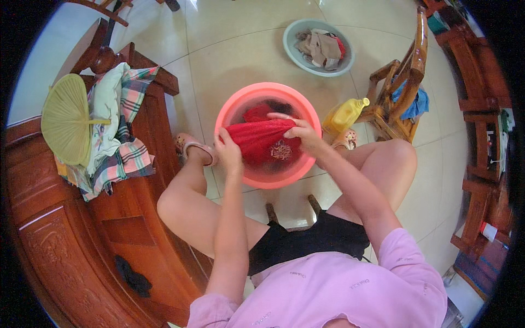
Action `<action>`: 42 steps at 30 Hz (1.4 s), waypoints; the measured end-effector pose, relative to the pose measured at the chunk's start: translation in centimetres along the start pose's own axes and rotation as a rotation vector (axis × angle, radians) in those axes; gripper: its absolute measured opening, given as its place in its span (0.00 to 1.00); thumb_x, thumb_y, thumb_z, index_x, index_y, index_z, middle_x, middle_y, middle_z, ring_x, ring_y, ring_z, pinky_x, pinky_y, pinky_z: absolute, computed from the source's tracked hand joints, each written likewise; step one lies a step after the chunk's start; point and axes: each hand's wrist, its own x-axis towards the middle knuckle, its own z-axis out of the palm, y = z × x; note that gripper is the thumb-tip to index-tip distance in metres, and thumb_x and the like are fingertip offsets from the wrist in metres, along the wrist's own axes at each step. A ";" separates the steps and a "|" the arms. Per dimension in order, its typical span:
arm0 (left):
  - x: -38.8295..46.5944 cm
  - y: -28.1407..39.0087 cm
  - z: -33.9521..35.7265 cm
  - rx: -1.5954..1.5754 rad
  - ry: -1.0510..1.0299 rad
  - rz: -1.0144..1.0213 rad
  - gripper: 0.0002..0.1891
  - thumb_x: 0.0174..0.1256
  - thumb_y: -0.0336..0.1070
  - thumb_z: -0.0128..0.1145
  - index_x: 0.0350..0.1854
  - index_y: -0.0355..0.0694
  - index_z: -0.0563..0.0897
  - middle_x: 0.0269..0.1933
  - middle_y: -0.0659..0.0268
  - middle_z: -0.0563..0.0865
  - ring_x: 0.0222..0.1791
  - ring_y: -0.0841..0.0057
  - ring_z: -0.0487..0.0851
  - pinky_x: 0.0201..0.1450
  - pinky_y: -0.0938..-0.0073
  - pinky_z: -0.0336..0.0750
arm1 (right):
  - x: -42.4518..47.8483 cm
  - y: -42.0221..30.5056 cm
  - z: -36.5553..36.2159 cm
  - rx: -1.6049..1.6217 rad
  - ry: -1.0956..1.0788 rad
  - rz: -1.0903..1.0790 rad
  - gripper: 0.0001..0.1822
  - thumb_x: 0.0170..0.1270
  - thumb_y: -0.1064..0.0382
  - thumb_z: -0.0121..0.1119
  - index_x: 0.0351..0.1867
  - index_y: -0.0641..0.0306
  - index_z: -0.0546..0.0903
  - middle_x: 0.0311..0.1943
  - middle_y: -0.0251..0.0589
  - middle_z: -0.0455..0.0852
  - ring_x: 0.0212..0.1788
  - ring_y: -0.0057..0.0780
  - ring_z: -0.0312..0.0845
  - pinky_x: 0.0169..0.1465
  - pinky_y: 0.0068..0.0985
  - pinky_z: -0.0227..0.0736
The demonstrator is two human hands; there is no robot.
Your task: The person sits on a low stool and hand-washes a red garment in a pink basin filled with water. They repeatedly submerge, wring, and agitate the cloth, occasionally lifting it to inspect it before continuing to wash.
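A red cloth [262, 137] with a pale printed or embroidered mark is stretched between my two hands, above a pink plastic basin [268, 183]. My left hand [228, 149] grips its left end at the basin's rim. At the right end, my right hand [301, 133] pinches the cloth, one finger reaching out over it. Beneath and behind it, more red and dark fabric [281, 106] lies in the basin, partly hidden. The basin stands on the floor between my feet.
Farther off is a pale blue basin [289, 51] of clothes [324, 47]. A yellow jug [344, 116] stands by my right foot, beside a wooden chair [410, 78]. At left, a carved wooden bench [135, 205] bears a palm-leaf fan [67, 121], a pillow [107, 102] and plaid cloth [127, 160].
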 end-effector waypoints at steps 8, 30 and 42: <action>0.6 -9.8 0.4 -0.962 -0.751 -0.592 0.18 0.68 0.49 0.40 0.40 0.40 0.76 0.37 0.66 0.78 0.37 0.80 0.74 0.45 0.75 0.68 | -2.7 4.8 9.1 -1.397 -0.025 -0.354 0.13 0.47 0.58 0.59 0.24 0.68 0.76 0.24 0.47 0.79 0.30 0.37 0.78 0.37 0.30 0.71; -2.5 2.9 -2.9 -0.178 -0.689 -0.240 0.11 0.54 0.32 0.59 0.38 0.32 0.81 0.34 0.69 0.81 0.33 0.86 0.77 0.38 0.84 0.71 | 3.6 0.2 -1.3 -0.635 0.001 -0.043 0.17 0.46 0.55 0.68 0.24 0.69 0.79 0.19 0.34 0.78 0.27 0.20 0.72 0.32 0.24 0.68; 0.0 -3.4 -1.8 -0.727 -0.477 -0.724 0.26 0.60 0.59 0.47 0.37 0.36 0.78 0.37 0.59 0.82 0.34 0.72 0.82 0.37 0.73 0.78 | 0.2 2.9 2.9 -0.377 0.042 -0.270 0.12 0.42 0.66 0.60 0.32 0.67 0.80 0.38 0.41 0.78 0.42 0.30 0.74 0.45 0.27 0.68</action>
